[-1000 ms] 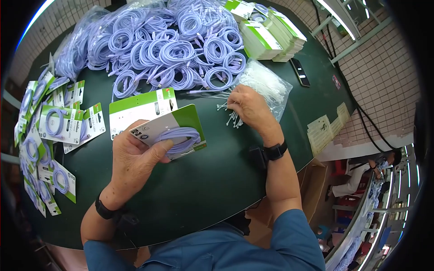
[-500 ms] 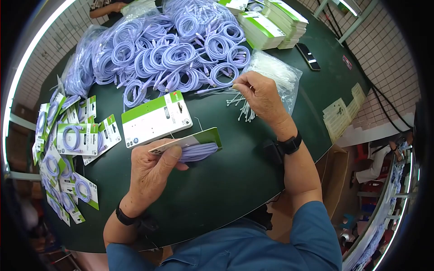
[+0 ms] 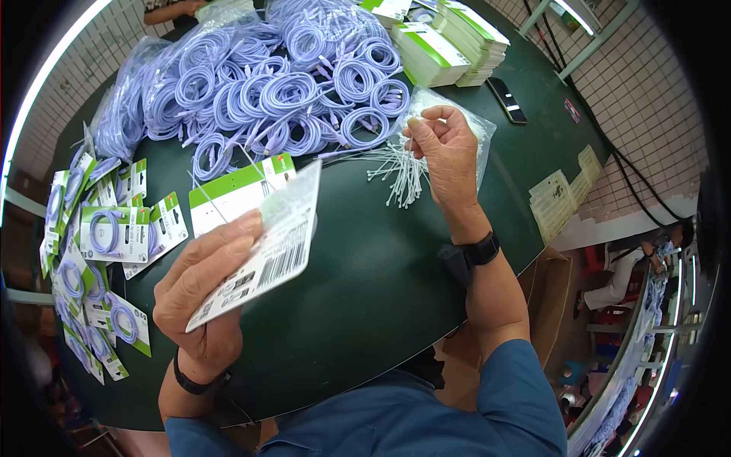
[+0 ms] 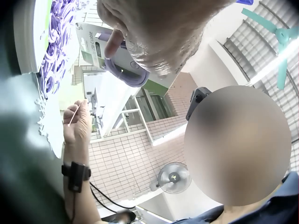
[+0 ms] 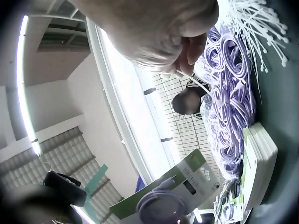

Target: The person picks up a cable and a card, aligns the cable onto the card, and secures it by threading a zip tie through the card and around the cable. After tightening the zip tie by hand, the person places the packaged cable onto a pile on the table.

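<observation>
My left hand [image 3: 205, 289] grips a printed packaging card [image 3: 285, 247], its barcoded back toward the head camera. Thin white strands stick out past the card's far side. On the card's front, a coiled lilac USB cable [image 5: 161, 205] shows in the right wrist view. My right hand [image 3: 449, 156] is raised over the loose white cable ties [image 3: 403, 171], thumb and fingertips together. They pinch one white cable tie [image 5: 194, 79], visible in both wrist views. Beyond my left hand a green-and-white stack of cards [image 3: 221, 199] lies on the table, partly covered by the held card.
Many coiled lilac cables [image 3: 289, 95] heap across the back of the dark green table [image 3: 358, 305]. Carded cables [image 3: 106, 236] pile at the left. Card stacks [image 3: 430, 57] and a phone [image 3: 506, 100] stand at the back right. Another person's arm [image 3: 171, 11] shows at the far edge.
My left hand has turned the card over, from the cable side to the barcoded back. My right hand has come up from the cable ties and turned its fingertips toward the left, holding one.
</observation>
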A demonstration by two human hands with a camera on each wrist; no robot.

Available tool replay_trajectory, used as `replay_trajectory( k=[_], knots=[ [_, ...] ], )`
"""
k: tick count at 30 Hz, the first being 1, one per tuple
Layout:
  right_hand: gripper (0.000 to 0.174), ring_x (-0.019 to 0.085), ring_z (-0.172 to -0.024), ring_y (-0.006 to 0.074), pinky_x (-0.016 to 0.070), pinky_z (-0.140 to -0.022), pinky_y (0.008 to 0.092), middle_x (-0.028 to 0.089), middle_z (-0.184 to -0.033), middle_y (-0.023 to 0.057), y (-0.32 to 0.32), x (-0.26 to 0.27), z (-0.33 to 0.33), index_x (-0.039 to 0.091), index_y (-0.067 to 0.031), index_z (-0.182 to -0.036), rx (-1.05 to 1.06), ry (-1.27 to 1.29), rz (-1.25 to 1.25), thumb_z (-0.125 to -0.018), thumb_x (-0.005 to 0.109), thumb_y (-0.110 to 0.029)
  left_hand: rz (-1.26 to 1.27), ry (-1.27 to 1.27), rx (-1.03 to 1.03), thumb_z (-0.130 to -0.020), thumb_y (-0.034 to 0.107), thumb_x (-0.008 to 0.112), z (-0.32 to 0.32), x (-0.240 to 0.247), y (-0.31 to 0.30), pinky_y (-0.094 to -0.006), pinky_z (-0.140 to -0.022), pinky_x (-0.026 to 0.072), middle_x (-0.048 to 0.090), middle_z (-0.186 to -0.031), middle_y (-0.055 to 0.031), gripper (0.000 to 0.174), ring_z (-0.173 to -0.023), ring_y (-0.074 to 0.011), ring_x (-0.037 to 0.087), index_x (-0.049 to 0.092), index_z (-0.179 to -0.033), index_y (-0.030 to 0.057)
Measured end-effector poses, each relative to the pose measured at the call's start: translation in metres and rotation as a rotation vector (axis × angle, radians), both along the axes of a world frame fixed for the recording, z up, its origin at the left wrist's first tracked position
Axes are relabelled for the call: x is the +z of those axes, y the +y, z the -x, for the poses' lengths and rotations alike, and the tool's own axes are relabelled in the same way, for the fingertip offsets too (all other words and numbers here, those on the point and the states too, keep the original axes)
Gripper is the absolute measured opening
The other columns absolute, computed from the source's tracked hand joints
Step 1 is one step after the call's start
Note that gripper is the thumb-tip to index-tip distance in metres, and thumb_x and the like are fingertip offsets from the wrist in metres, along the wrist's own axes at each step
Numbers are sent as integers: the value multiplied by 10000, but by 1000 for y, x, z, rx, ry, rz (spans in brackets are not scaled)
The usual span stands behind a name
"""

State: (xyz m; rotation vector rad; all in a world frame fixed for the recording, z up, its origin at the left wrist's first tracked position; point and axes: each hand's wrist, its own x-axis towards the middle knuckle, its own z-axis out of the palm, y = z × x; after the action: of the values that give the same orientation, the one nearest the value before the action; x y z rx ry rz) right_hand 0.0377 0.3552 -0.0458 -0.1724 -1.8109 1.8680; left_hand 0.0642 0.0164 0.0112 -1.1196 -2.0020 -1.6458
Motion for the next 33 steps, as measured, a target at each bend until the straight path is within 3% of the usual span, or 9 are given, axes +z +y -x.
replay_trajectory(
  k=[1, 4, 8, 21, 24, 33],
  knots=[
    [150, 660, -733, 85, 528, -675, 207, 745, -928, 63, -4, 0, -2, 690, 2, -1023, 5, -8, -3, -1006, 748, -136, -3, -8, 5, -1002, 95, 691, 3, -2, 1, -418, -997, 568, 751, -1193, -258, 252, -1130, -371, 741, 740, -1188, -68],
    [170, 668, -744, 86, 522, -662, 205, 740, -936, 44, -19, -1, -9, 692, -24, -1030, 298, -143, 214, -1012, 748, -183, 173, 173, 151, -962, 53, 732, 15, -11, 4, -414, -1030, 554, 733, -1252, -241, 267, -1209, -366, 710, 737, -1207, -50],
    [186, 679, -773, 86, 531, -681, 207, 738, -950, 38, -44, -2, -18, 708, -38, -1038, 429, -234, 285, -1014, 749, -218, 236, 156, 182, -912, 26, 776, 28, -35, 7, -407, -1060, 542, 721, -1293, -203, 318, -1256, -356, 686, 742, -1225, -15],
    [190, 697, -815, 103, 555, -719, 232, 744, -970, 57, -52, -4, -21, 729, -6, -1094, 480, -248, 198, -1016, 741, -178, 356, 250, 200, -855, 14, 810, 39, -54, 11, -423, -1051, 559, 729, -1269, -153, 366, -1258, -350, 680, 753, -1216, 32],
    [209, 697, -835, 102, 558, -734, 236, 745, -1006, 72, -57, -1, -21, 725, 20, -1152, 492, -270, 326, -1022, 723, -143, 383, 249, 220, -838, 12, 819, 39, -52, 9, -429, -1046, 560, 725, -1263, -153, 382, -1254, -353, 681, 750, -1214, 33],
    [177, 703, -758, 107, 561, -636, 219, 743, -1087, 113, -59, 1, -30, 735, 30, -1158, 487, -263, 41, -1019, 696, -73, 342, 251, 210, -815, -1, 817, 40, -54, 9, -439, -1033, 566, 721, -1258, -154, 388, -1247, -363, 682, 747, -1195, 32]
  ],
)
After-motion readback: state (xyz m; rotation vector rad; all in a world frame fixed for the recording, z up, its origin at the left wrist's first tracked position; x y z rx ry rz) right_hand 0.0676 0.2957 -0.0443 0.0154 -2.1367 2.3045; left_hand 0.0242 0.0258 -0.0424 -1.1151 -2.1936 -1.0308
